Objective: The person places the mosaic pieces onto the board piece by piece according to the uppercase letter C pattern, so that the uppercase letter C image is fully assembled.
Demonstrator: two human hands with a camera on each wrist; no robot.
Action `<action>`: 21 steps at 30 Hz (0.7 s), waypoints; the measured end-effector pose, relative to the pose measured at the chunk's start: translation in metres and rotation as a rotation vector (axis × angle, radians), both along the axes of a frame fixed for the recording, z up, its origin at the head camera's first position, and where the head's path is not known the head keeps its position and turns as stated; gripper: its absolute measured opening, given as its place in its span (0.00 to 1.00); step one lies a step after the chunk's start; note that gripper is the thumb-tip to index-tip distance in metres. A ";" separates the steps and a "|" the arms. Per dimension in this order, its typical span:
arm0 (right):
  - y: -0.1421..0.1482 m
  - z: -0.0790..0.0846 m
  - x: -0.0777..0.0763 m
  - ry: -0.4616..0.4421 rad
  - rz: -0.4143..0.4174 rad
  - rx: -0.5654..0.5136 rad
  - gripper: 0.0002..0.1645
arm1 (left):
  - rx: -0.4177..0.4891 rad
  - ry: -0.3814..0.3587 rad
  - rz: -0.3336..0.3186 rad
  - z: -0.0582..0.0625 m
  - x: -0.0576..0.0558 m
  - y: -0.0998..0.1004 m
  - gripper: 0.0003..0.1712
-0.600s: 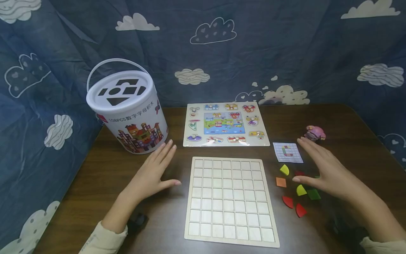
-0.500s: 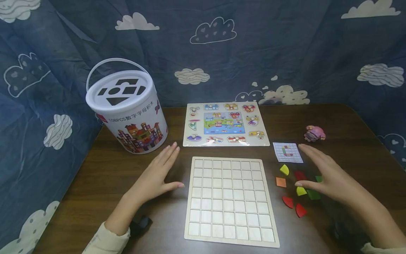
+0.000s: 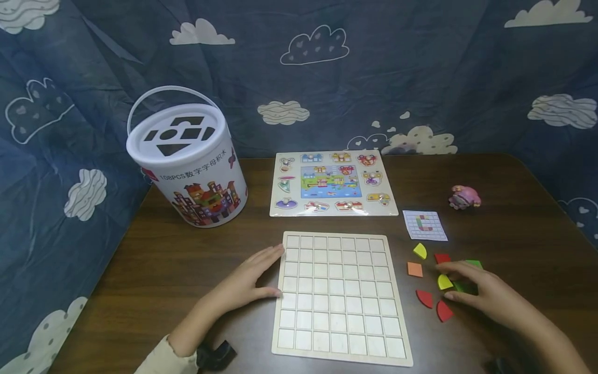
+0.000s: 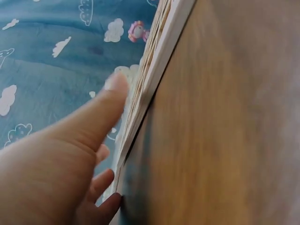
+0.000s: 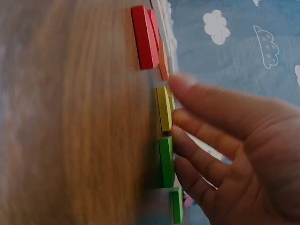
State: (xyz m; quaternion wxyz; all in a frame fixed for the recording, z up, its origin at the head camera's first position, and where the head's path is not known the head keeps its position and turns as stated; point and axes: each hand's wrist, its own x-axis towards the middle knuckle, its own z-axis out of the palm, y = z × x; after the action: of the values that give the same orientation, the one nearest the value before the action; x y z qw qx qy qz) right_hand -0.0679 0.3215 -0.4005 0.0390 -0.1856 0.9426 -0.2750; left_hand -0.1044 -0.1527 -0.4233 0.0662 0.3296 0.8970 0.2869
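Note:
A pale wooden grid board [image 3: 334,285] lies in the middle of the table. My left hand [image 3: 243,283] is at its left edge, fingertips and thumb right at the rim; the left wrist view shows the thumb alongside the board's edge [image 4: 149,79]. Over the coloured pieces, my right hand [image 3: 488,296] has its thumb and fingers parted around a yellow quarter-circle piece [image 3: 445,282]. In the right wrist view its fingertips are close to this yellow piece [image 5: 164,108] and a green piece [image 5: 166,161]. An orange square [image 3: 415,269] and red quarter-circle pieces [image 3: 424,298] lie nearby.
Behind the pieces lies a small pattern card [image 3: 425,225], with a pink toy figure [image 3: 464,197] to its right. A knobbed picture puzzle [image 3: 334,208] lies behind the board. A white lidded bucket [image 3: 191,171] stands at back left, before a cloud-printed cloth [image 3: 299,83].
My left hand has moved right and nearer, to the board's left edge. My right hand has come nearer and lower over the pieces, its thumb and fingers drawing closer together.

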 end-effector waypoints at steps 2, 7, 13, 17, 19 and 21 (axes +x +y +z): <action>0.000 -0.001 -0.001 0.004 0.004 0.028 0.27 | -0.012 -0.002 -0.012 -0.002 0.001 0.000 0.48; 0.000 -0.004 -0.002 0.076 0.010 0.097 0.21 | -0.030 0.001 -0.024 -0.005 0.002 0.001 0.44; -0.003 -0.007 -0.005 0.184 0.048 0.079 0.17 | -0.033 0.005 -0.018 -0.005 0.002 0.001 0.44; -0.010 0.005 -0.009 0.150 0.040 0.094 0.17 | -0.039 0.001 -0.015 -0.004 0.003 0.001 0.44; -0.015 0.012 -0.013 0.159 0.039 0.091 0.19 | -0.044 -0.004 -0.013 -0.003 0.003 0.002 0.44; -0.023 0.017 -0.017 0.222 0.062 0.063 0.20 | -0.049 -0.005 -0.011 -0.003 0.003 0.001 0.44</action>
State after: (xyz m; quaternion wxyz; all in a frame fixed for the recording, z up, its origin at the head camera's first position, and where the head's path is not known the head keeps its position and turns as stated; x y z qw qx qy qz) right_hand -0.0849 0.2984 -0.3837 -0.0513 -0.2424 0.9431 -0.2216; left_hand -0.1015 -0.1512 -0.4260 0.0778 0.3323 0.9017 0.2654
